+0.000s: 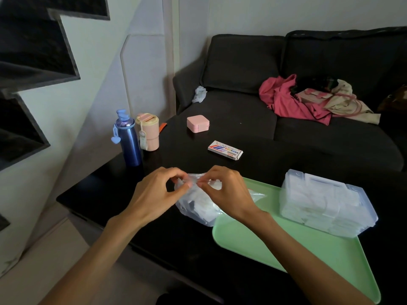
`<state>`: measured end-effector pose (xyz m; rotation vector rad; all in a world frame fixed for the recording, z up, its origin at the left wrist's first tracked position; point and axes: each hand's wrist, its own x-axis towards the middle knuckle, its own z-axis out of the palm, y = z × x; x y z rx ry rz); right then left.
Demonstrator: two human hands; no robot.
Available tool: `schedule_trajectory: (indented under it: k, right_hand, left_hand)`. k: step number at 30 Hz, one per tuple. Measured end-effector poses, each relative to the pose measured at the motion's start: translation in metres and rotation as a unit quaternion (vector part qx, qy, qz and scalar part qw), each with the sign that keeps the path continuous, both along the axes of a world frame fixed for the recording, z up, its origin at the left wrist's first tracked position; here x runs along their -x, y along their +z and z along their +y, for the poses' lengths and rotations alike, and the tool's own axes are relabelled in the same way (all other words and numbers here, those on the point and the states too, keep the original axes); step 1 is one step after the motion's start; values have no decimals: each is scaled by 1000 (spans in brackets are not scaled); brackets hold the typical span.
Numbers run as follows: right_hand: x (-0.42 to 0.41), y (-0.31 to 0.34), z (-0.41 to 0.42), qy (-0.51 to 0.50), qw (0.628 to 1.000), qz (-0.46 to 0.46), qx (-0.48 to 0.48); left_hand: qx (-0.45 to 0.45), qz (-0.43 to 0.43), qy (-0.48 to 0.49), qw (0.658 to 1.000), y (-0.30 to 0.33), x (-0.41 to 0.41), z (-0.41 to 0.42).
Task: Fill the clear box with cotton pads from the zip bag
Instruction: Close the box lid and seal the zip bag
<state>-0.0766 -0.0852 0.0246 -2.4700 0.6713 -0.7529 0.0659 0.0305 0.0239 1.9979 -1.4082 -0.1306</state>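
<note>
Landmark: the green tray [275, 245], lying on the black table [105, 194]; all places below are told from it.
Forearms: both come in from the near edge, the left one off the tray's left side over bare table, the right one crossing the tray's near-left corner.
Left hand [158, 190]: just off the tray's left edge, back turned up, thumb and first fingers curled in a pinch on the top edge of the zip bag [198, 205].
Right hand [226, 192]: over the tray's far-left corner, also back up, fingers narrow and pinching the same top edge just beside the left hand's pinch.
Zip bag: straddles the tray's left edge, body slumped below and between the two hands, white cotton pads [204, 208] dimly visible through the film.
Key relation: the bag's mouth runs left to right along the line between the two pinches, so the seal lies directly at both sets of fingertips; neither hand is nearer.
Whether the seal is open or closed: cannot tell.
Clear box [326, 201]: on the tray's far-right part, well apart from the hands, to the right of the right hand, long axis running away to the right, lid down, white stacks showing inside.
Judgement: the next move likely pulls the two lips apart.
</note>
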Motion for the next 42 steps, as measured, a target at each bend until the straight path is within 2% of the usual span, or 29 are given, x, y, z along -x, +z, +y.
schedule_trajectory:
  k: [3,9,13,16,20,22,25,27,31,35,37,42]
  right_hand:
    - [-3,1,2,-11,1000,-6,26]
    - [4,2,-4,7,1000,-23,-2]
    - [15,0,-9,-13,1000,8,21]
    - [18,0,-10,-13,999,16,28]
    - [17,1,-6,1,999,19,40]
    - [14,1,-3,8,999,21,39]
    - [8,0,1,12,999,31,38]
    - [9,-2,1,7,999,24,22]
    - [17,-5,-7,-5,1000,31,4]
    - [28,-4,-16,-19,999,50,-9]
    - [28,-3,-15,-6,998,68,4]
    - [20,-5,-9,5,993,92,69]
  left_hand:
    - [-10,-20,-5,1000,5,-3,-2]
    - [41,-11,11,999,1,-6,-3]
    - [79,11,4,997,-2,-6,1]
    - [74,18,6,997,-4,-3,1]
    - [33,-99,-19,994,7,-1,-1]
    - [20,-169,-56,984,15,3,-6]
    - [-45,-246,-90,964,22,8,-17]
    - [-72,-260,-85,959,23,8,-20]
    - [-50,-308,-75,947,18,13,-18]
    - [-13,-249,-51,967,12,13,-12]
    - [-4,-248,-48,967,11,12,-11]
    - [-26,-333,-107,937,11,12,-17]
